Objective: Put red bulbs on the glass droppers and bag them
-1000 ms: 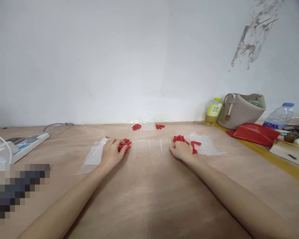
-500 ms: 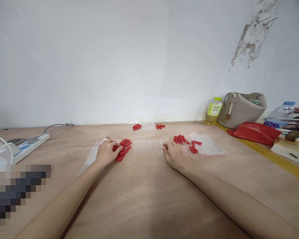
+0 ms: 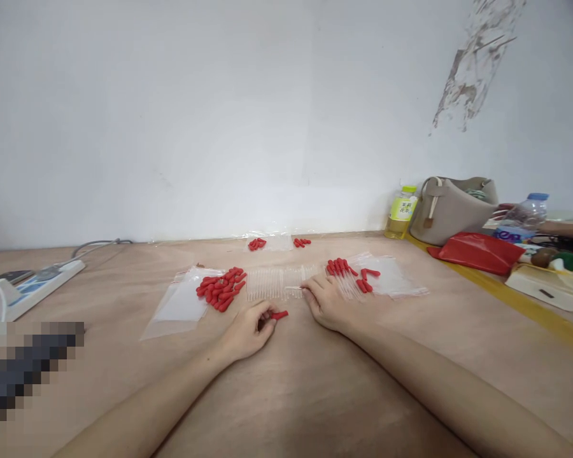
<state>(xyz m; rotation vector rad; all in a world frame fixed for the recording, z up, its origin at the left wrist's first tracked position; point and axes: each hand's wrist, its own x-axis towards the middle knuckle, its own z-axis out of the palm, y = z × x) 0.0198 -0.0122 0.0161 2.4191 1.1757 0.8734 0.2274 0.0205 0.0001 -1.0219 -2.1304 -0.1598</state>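
Note:
Pinched in the fingertips of my left hand (image 3: 251, 330) is a red rubber dropper bulb (image 3: 281, 315), just above the table in front of me. My right hand (image 3: 328, 303) has its fingers closed on a thin clear dropper tube (image 3: 293, 288), which points left over a row of similar tubes (image 3: 263, 284). A heap of red bulbs (image 3: 219, 289) lies on a clear plastic bag (image 3: 176, 312) to the left. Beyond my right hand, several tubes fitted with red bulbs (image 3: 341, 266) lie side by side. A few loose red bulbs (image 3: 364, 285) rest near them.
More plastic bags (image 3: 394, 277) lie to the right. Small red bulb groups (image 3: 256, 244) sit by the wall. On the right stand a tea bottle (image 3: 401, 213), a grey bag (image 3: 451, 213), a red pouch (image 3: 477, 253) and a water bottle (image 3: 525, 219). A power strip (image 3: 48, 286) is at left.
My left hand has left the red heap and come right and nearer, now with one bulb in its fingers. The tube in my right hand has turned to point left.

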